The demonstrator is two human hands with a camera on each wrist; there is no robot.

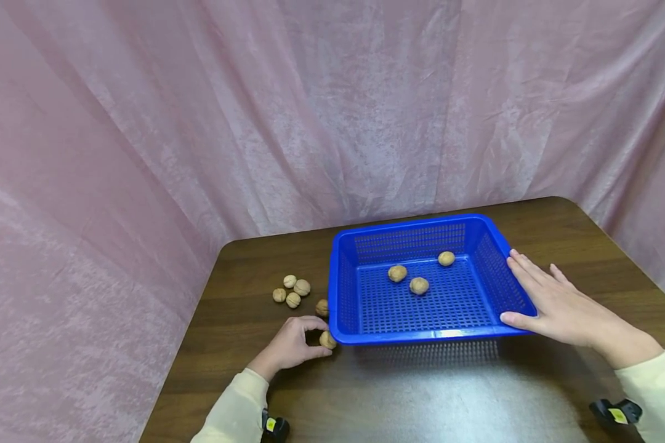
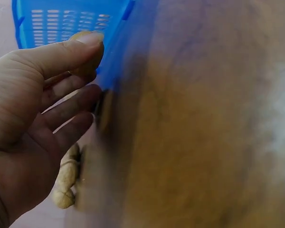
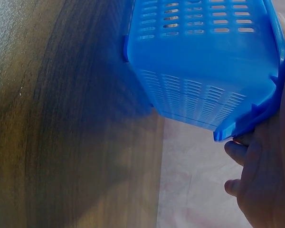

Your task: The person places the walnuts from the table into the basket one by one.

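Observation:
My left hand (image 1: 290, 344) pinches a walnut (image 1: 327, 340) between thumb and fingers, right beside the front left corner of a blue plastic basket (image 1: 415, 337). In the left wrist view the thumb lies across this walnut (image 2: 88, 66), with the basket wall behind it. At the basket's right side my right hand (image 1: 565, 307) rests on the rim, fingers straight and thumb apart from them near the front corner. Three walnuts (image 1: 419, 285) lie on the basket's slotted floor. Another walnut (image 1: 322, 307) sits against its left side, just beyond my left hand.
Several more walnuts (image 1: 293, 300) lie in a loose cluster on the brown wooden table (image 1: 227, 344), left of the basket. A pink curtain (image 1: 366, 123) hangs behind the table and along its left side.

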